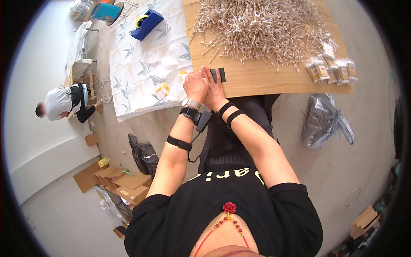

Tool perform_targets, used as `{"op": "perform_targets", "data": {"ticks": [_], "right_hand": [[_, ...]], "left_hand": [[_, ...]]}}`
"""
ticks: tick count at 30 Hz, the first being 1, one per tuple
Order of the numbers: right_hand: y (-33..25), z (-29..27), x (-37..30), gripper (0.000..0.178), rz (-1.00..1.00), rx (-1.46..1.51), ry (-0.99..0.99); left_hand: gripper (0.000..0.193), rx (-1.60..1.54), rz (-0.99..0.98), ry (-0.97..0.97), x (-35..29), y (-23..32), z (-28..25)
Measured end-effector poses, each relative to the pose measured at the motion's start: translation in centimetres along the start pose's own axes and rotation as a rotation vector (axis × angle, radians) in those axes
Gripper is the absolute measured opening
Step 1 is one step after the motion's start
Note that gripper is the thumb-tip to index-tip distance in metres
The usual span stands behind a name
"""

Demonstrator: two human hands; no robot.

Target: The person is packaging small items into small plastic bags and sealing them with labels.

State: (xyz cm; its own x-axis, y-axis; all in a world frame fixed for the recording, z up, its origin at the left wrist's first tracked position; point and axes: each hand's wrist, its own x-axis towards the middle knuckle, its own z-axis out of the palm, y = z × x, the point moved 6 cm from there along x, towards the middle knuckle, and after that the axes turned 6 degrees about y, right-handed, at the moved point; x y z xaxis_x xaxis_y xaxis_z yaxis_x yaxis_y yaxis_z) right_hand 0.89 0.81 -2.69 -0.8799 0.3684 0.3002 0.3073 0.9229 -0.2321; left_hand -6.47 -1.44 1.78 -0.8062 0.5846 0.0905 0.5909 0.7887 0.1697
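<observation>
My left hand (195, 88) is closed at the table's front edge, its fingers curled inward. Whatever it holds, if anything, is hidden. Pressed against it, my right hand (214, 89) has its fingers stretched out toward the table. A black angular object (218, 75) shows at the right fingers; I cannot tell whether it is attached to the hand. Just beyond the left fingers lies a small white-and-orange piece (183, 76). Clear bags and orange-printed pieces (162, 89) lie on the patterned cloth (128, 88) to the left. A large heap of cotton swabs (261, 30) covers the wooden tabletop (257, 81) farther off.
Several filled swab packets (336, 70) are piled at the table's right corner. A blue tape dispenser (147, 25) stands on the cloth. A grey plastic bag (323, 122) and cardboard boxes (128, 184) are on the floor. Another person (64, 103) sits far left.
</observation>
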Motion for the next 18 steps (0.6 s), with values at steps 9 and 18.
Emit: {"op": "perform_targets", "data": {"ticks": [9, 18], "right_hand": [[0.5, -0.3, -0.1, 0.082, -0.061, 0.101, 0.014], [0.2, -0.6, 0.1, 0.074, -0.013, 0.161, -0.036]], "left_hand": [[0.024, -0.042, 0.022, 0.064, -0.3, -1.1, 0.4], [0.021, -0.066, 0.024, 0.096, -0.6, -1.4, 0.1]]}}
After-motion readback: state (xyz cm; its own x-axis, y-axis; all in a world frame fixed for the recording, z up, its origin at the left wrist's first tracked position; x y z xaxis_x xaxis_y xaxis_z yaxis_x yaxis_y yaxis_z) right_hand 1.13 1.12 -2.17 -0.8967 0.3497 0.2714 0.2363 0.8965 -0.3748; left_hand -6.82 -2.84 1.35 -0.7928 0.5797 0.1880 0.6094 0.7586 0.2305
